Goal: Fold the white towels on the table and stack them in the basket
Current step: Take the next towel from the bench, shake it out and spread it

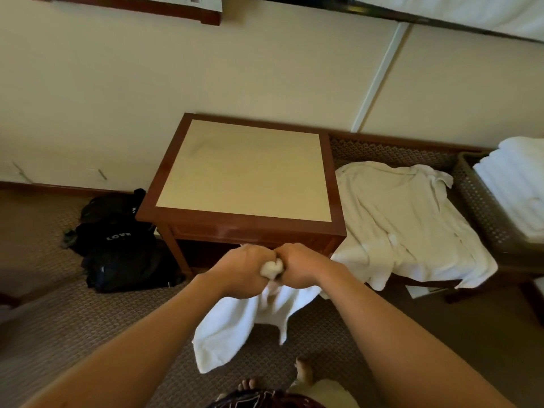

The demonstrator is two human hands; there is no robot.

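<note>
Both fists met just in front of the wooden side table (pixel 164 201): the left hand (pixel 244 269) and the right hand (pixel 300 265) each clenched the bunched top edge of one white towel (pixel 223 328), which hung down between the forearms over the patterned carpet (pixel 73 325). To the right, a larger white cloth (pixel 403 219) (rumpled, unfolded) lay spread over a low bench (pixel 391 151), and beyond it the brown perforated basket (pixel 477 207) held a stack of folded towels (pixel 518 178). Black bags (pixel 117 245) sat on the floor left of the table.
</note>
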